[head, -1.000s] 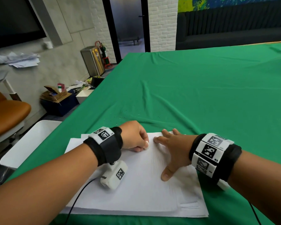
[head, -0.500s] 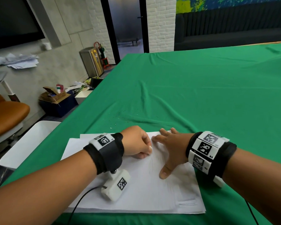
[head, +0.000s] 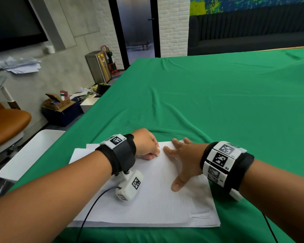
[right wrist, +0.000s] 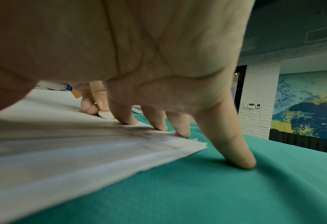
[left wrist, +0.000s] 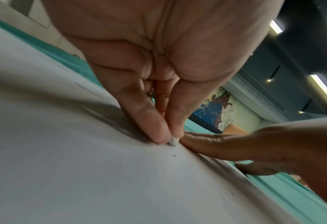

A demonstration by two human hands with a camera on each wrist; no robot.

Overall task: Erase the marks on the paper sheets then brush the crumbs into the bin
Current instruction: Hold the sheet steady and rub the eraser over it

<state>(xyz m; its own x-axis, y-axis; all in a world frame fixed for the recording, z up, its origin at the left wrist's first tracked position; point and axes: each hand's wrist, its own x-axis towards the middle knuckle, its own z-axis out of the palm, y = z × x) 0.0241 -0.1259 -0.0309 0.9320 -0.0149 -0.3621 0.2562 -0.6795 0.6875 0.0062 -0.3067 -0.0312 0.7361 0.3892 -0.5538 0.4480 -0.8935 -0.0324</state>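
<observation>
- My left hand [head: 146,143] pinches a small white eraser [left wrist: 174,141] between thumb and fingertips, its tip on the top sheet.
- My right hand [head: 186,159] lies spread, fingers pressing the paper stack [head: 156,199] flat; the little finger [right wrist: 229,141] rests on the green cloth [head: 218,106].
- Crumbs [head: 130,126] dot the cloth beyond the stack.

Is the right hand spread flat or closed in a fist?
Spread flat: the right hand presses the paper sheets with straight, splayed fingers.
</observation>
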